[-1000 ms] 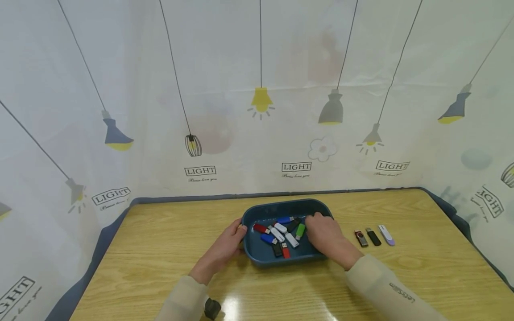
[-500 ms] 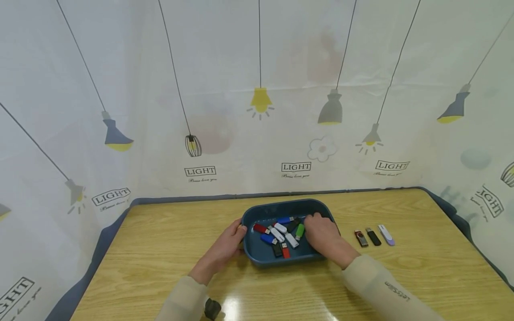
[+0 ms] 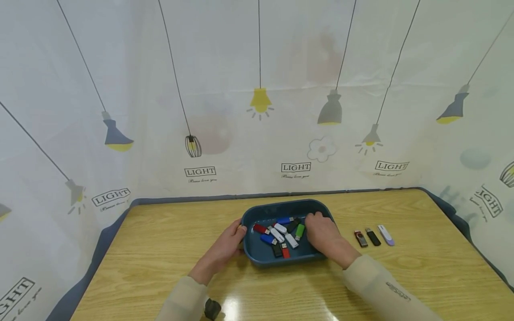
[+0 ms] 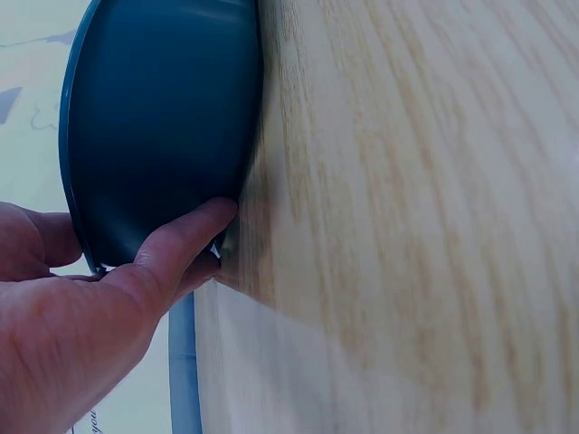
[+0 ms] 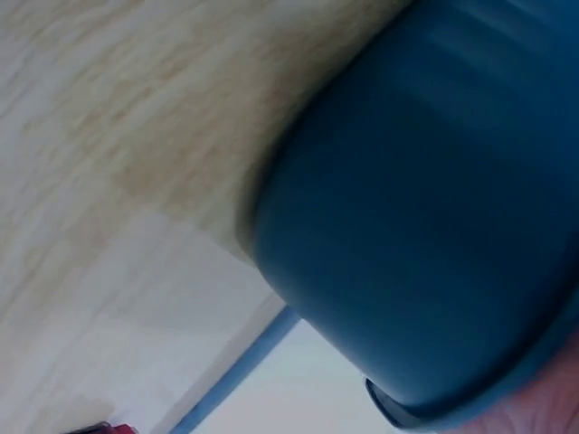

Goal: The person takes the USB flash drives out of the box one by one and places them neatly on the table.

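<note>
Your dark blue rounded plastic tray (image 3: 257,215) sits at the lower centre of the head view on the pale wood-grain table (image 3: 160,249), its long axis running left to right across the frame. Your left hand (image 3: 225,246) holds the tray's left end: in the left wrist view, at the lower left, the thumb hooks over the rim (image 4: 72,181) while a curled finger (image 4: 185,240) presses the outer wall.

Your right hand (image 3: 323,234) lies over the tray's right end, fingers bent down into it near the green stick; I cannot tell whether they pinch anything. The right wrist view shows only the tray's outer wall (image 5: 434,226) filling the right of the frame.

Inside the tray I count roughly nine USB sticks in a loose heap: two blue (image 3: 286,220), two red (image 3: 260,228), two white (image 3: 277,234), one green (image 3: 300,231) and at least two black (image 3: 277,250), pointing every which way. The green one's long axis runs nearly up and down the frame.

To the right of the tray, three more sticks lie in a row on the table, side by side and parallel, long axes tilted slightly left at the top: a red-and-black one (image 3: 361,238), a black one (image 3: 373,237) and a white-and-lilac one (image 3: 386,235).

The curtain (image 3: 257,89) behind prints "LIGHT" under its lamp drawings. Your right sleeve (image 3: 385,290) carries lettering too small to read surely.
</note>
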Demonstrator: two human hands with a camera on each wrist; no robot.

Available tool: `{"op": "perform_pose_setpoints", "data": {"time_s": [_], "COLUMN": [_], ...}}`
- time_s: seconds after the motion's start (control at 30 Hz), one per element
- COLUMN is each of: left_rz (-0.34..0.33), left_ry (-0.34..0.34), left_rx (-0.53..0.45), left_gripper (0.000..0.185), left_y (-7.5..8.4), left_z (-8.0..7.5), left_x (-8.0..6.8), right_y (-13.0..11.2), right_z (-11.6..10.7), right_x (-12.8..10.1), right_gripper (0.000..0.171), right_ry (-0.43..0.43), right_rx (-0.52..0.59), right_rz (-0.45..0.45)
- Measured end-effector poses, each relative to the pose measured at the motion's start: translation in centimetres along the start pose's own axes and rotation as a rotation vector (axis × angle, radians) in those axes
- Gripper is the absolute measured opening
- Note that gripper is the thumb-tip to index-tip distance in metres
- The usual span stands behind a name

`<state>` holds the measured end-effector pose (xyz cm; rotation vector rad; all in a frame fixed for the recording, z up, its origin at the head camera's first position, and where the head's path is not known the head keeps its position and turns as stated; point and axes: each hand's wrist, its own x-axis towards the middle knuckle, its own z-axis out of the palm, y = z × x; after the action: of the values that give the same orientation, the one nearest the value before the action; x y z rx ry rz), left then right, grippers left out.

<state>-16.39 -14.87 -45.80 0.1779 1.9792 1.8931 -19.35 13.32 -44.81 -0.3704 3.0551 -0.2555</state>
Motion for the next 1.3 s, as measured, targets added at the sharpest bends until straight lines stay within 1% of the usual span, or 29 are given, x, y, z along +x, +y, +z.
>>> {"op": "perform_pose_setpoints", "data": {"time_s": [0.13, 0.3, 0.37, 0.5, 0.57, 0.73, 0.9, 1.13, 1.3], "left_rz": [-0.002, 0.002, 0.004, 0.003, 0.003, 0.001, 0.003, -0.001, -0.006], "left_ry": [0.004, 0.006, 0.0, -0.006, -0.003, 0.0, -0.003, 0.005, 0.01], "left_rx": [0.002, 0.002, -0.002, -0.007, -0.004, 0.002, 0.002, 0.011, 0.021], "left_gripper": [0.053, 0.053, 0.053, 0.054, 0.054, 0.054, 0.054, 0.054, 0.054], "left_y": [0.0, -0.1, -0.1, -0.2, -0.2, -0.2, -0.2, -0.1, 0.0], "left_z": [0.0, 0.0, 0.0, 0.0, 0.0, 0.0, 0.1, 0.1, 0.1], "left_x": [0.0, 0.1, 0.1, 0.2, 0.2, 0.2, 0.2, 0.2, 0.1], "right_y": [0.1, 0.5, 0.8, 1.5, 1.9, 3.1, 4.6, 7.3, 9.5], "right_z": [-1.0, -2.4, -2.8, -3.8, -4.4, -5.8, -6.7, -6.9, -6.6], "right_x": [-0.5, -1.2, -1.4, -1.8, -1.9, -2.5, -3.1, -3.8, -4.3], "right_gripper": [0.013, 0.02, 0.022, 0.026, 0.026, 0.03, 0.034, 0.036, 0.036], "right_ry": [0.036, 0.05, 0.076, 0.151, 0.174, 0.199, 0.232, 0.213, 0.206], "right_rx": [0.01, 0.103, 0.134, 0.158, 0.169, 0.203, 0.222, 0.257, 0.247], "right_rz": [-0.027, -0.038, -0.053, -0.085, -0.081, -0.064, -0.053, -0.011, 0.014]}}
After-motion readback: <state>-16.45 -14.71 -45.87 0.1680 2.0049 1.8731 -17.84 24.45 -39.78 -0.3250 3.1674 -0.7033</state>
